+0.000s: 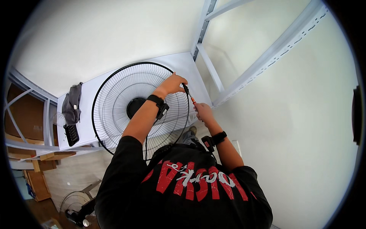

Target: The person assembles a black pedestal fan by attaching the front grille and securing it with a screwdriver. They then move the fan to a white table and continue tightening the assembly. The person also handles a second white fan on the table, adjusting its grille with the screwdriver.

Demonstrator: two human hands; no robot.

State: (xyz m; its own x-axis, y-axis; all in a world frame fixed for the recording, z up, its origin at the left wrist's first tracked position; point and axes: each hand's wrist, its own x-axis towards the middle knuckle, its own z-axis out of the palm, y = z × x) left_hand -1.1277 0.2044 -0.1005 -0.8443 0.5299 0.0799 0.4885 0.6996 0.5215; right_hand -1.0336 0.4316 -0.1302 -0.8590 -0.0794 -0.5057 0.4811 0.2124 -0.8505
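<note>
A round black-rimmed fan grille (114,91) with a dark centre disc lies on the white table, jutting over its near edge. My left hand (172,84) is at the grille's right rim, its fingers closed on a small black clip (185,88) there. Just to the right, my right hand (204,112) grips a screwdriver (193,100) with an orange and black handle. Its shaft points up and left to the clip; the tip is too small to tell whether it sits in a screw.
Grey cloth (72,103) and a black tray (71,134) sit on the left of the table (85,97). A white metal frame (215,68) rises at the right, close to the table's corner. Another fan (76,202) is on the floor at lower left, near cardboard boxes (38,185).
</note>
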